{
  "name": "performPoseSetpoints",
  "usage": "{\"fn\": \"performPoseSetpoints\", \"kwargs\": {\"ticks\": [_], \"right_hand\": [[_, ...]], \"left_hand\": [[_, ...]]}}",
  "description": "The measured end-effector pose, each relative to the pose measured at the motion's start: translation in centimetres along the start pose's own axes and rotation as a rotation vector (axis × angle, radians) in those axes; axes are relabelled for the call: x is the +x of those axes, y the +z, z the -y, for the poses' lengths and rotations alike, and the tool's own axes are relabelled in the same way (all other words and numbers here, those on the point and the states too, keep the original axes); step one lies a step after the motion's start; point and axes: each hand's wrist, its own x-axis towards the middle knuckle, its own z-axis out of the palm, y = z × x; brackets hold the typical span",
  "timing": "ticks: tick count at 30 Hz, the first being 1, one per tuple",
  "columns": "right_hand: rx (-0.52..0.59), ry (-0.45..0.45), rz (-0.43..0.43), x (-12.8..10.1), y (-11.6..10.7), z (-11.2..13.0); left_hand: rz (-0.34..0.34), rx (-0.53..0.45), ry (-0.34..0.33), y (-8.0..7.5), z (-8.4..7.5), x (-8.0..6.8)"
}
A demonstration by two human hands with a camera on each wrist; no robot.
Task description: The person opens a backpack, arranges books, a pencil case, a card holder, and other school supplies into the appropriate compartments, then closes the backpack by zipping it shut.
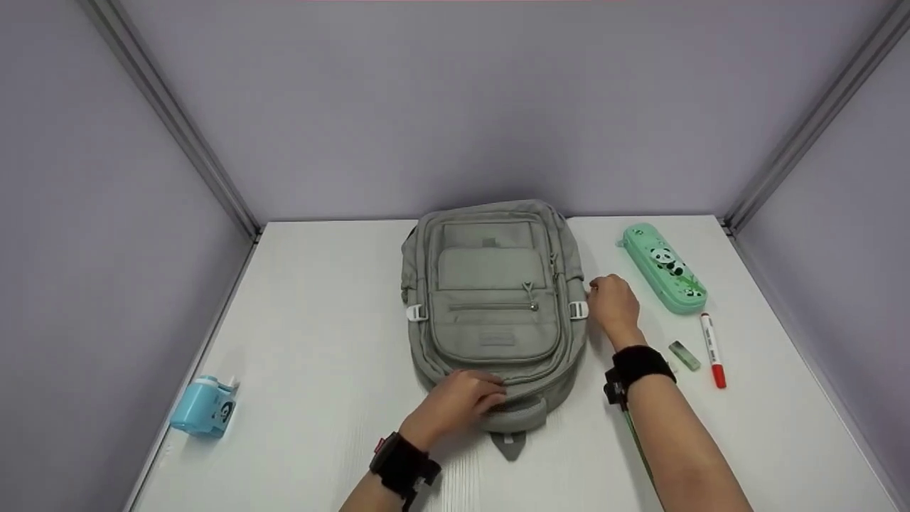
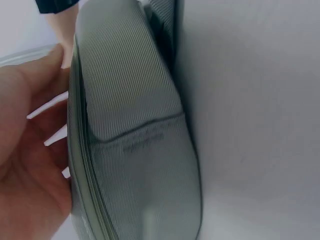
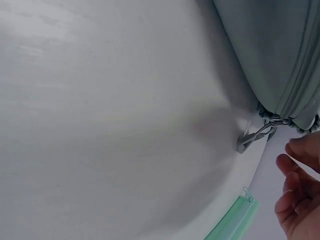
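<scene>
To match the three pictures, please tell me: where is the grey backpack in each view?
Head view: the backpack lies flat at the table's centre, left hand on its near end.
Left wrist view: it fills the middle, on edge, beside the palm.
Right wrist view: only a corner, upper right.
Shared landmark: the white table.

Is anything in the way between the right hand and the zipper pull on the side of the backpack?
Nothing visible is. The right hand hovers close to the zipper pull, which hangs off the backpack onto bare table. Only open space lies between them.
</scene>
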Motion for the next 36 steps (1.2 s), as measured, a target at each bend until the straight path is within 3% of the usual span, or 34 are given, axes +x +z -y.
{"fn": "performPoseSetpoints", "kwargs": {"ticks": [3, 5, 7, 11, 16, 23, 29, 36], "right_hand": [[0.033, -0.117, -0.080, 0.3, 0.1, 0.8], [0.059, -0.204, -0.083, 0.5, 0.1, 1.3], [0.076, -0.280, -0.038, 0.7, 0.2, 1.9], [0.057, -0.364, 0.124, 0.8, 0.4, 2.5], [-0.014, -0.344, 0.287, 1.1, 0.3, 2.6], [-0.101, -0.374, 0.391, 1.7, 0.0, 2.5], [-0.128, -0.330, 0.403, 1.9, 0.1, 2.5], [-0.133, -0.316, 0.314, 1.6, 0.6, 2.8]], "left_hand": [[-0.094, 0.034, -0.035, -0.7, 0.7, 0.1], [-0.129, 0.096, -0.076, -0.9, 1.4, 0.1], [-0.124, 0.158, -0.120, -1.0, 2.0, 0.0], [-0.036, 0.201, -0.197, -0.7, 2.9, -0.4], [0.025, 0.193, -0.232, -0.3, 3.2, -0.8], [0.086, 0.188, -0.284, -0.2, 3.2, -1.2], [0.092, 0.193, -0.296, -0.3, 3.3, -1.1], [0.095, 0.190, -0.304, -0.3, 3.4, -1.2]]}}
